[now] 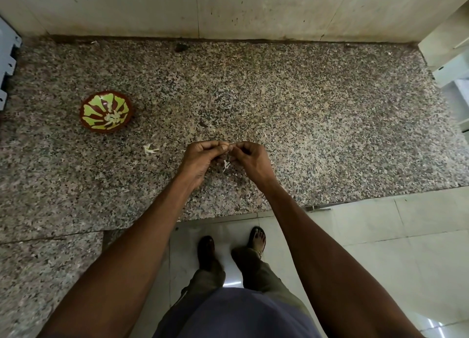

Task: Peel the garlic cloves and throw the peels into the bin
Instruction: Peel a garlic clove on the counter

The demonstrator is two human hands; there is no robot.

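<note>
Garlic clove (228, 148) pinched between left hand (201, 160) and right hand (247, 160), fingertips together over the near counter (304, 124); its long axis is hidden, both hands equally near, bowl (106, 111) far left.

Both hands, left (200, 160) and right (250, 160), are pinching a garlic clove (226, 148) over the counter (304, 124). A peel (225, 165) is dangling beneath. A bowl (106, 111) is sitting left.
</note>
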